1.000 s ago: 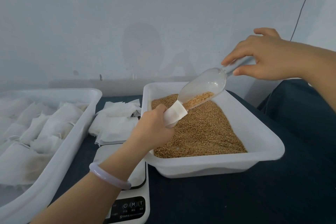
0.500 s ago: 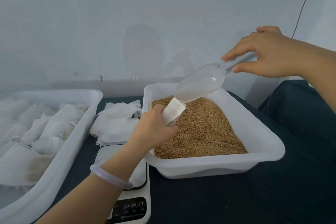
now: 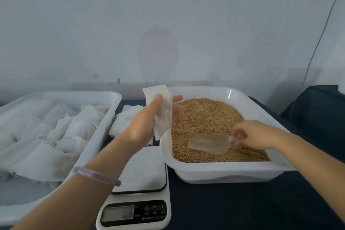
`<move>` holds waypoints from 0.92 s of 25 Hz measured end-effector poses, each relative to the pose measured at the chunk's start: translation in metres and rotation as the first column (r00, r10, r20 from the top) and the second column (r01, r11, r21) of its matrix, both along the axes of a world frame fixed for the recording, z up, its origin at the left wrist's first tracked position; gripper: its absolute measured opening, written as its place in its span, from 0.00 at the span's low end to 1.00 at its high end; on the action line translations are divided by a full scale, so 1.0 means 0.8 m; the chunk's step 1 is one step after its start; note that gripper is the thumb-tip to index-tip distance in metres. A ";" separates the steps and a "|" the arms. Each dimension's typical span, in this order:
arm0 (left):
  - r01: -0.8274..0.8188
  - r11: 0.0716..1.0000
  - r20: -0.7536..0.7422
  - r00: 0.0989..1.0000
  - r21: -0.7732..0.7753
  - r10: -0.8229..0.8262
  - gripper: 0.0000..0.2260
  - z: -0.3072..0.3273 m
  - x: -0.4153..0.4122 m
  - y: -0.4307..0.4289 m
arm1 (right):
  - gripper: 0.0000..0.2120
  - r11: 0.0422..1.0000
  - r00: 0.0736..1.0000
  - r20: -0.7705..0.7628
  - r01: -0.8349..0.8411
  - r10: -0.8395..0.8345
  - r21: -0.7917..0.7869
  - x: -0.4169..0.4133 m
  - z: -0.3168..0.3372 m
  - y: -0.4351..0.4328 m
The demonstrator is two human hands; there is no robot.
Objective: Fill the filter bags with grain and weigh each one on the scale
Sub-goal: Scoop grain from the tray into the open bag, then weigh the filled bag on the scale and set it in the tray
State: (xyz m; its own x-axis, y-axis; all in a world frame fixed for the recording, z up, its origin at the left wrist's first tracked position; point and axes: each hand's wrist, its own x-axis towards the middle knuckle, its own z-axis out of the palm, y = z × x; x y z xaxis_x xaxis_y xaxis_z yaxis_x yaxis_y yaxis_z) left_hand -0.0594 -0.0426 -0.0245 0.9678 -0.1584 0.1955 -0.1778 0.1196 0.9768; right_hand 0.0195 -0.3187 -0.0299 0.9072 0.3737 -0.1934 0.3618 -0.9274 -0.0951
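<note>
My left hand [image 3: 149,117] holds a white filter bag [image 3: 162,112] upright above the gap between the scale and the grain tray, thumb across its front. My right hand [image 3: 255,136] is low over the grain [image 3: 205,115], its fingers at the handle of a clear plastic scoop [image 3: 209,143] that lies on the grain. The white grain tray [image 3: 220,173] sits right of centre. A white digital scale [image 3: 141,175] stands in front, its platform bare and its display unreadable.
A large white tray [image 3: 104,99] at the left holds several filled filter bags [image 3: 61,132]. A stack of flat bags [image 3: 125,121] lies behind the scale. A dark cloth covers the table. A pale wall is close behind, and a thin cable runs down at the right.
My right hand has brought the scoop down from the bag's mouth onto the grain. My left hand has lifted the bag upright and moved it slightly left.
</note>
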 end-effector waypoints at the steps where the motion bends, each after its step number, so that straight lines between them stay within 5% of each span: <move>1: 0.070 0.997 -0.016 0.997 -0.031 -0.071 0.22 0.003 -0.004 0.011 | 0.15 1.000 0.999 0.038 -0.013 0.012 0.020 -0.003 0.002 0.010; 3: 0.155 0.988 -0.015 0.988 -0.012 -0.156 0.20 0.009 -0.013 0.030 | 0.21 0.943 0.995 0.080 -0.074 0.051 0.324 -0.018 0.016 0.043; 6: 0.150 0.988 0.007 0.989 0.031 -0.150 0.20 0.011 -0.023 0.043 | 0.18 0.528 0.922 -0.092 -0.132 0.377 0.839 -0.062 0.043 0.118; 8: 0.188 0.982 0.000 0.982 0.001 -0.188 0.24 0.008 -0.028 0.049 | 0.13 0.383 0.857 -0.117 -0.100 0.503 0.918 -0.076 0.039 0.165; 10: 0.224 0.974 -0.002 0.975 -0.013 -0.224 0.24 0.010 -0.034 0.059 | 0.11 0.342 0.853 -0.146 -0.040 0.501 0.939 -0.080 0.034 0.199; 12: 0.186 0.982 -0.008 0.983 0.025 -0.185 0.20 0.010 -0.042 0.076 | 0.07 0.347 0.867 -0.159 -0.017 0.472 0.938 -0.079 0.029 0.220; 14: 0.023 0.960 0.012 1.000 0.280 -0.027 0.09 0.014 -0.048 0.092 | 0.04 0.425 0.908 -0.096 -0.096 0.407 0.900 -0.075 0.025 0.227; 18: -0.138 0.641 0.031 0.984 0.755 0.175 0.06 0.003 -0.050 0.113 | 0.15 0.679 0.918 0.100 -0.354 0.384 0.643 -0.071 0.009 0.233; 23: -0.094 0.358 0.048 0.990 0.929 0.134 0.10 -0.005 -0.046 0.105 | 0.24 0.824 0.903 0.129 -0.426 0.409 0.374 -0.072 -0.002 0.241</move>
State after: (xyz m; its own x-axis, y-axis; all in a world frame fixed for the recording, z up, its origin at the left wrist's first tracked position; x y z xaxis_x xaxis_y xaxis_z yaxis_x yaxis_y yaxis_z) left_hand -0.0962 0.0413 -0.0287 0.9938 -0.1073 -0.0288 -0.0820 -0.8837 0.4609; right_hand -0.0380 -0.1255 -0.0315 0.6511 0.7549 0.0791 0.7179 -0.5786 -0.3870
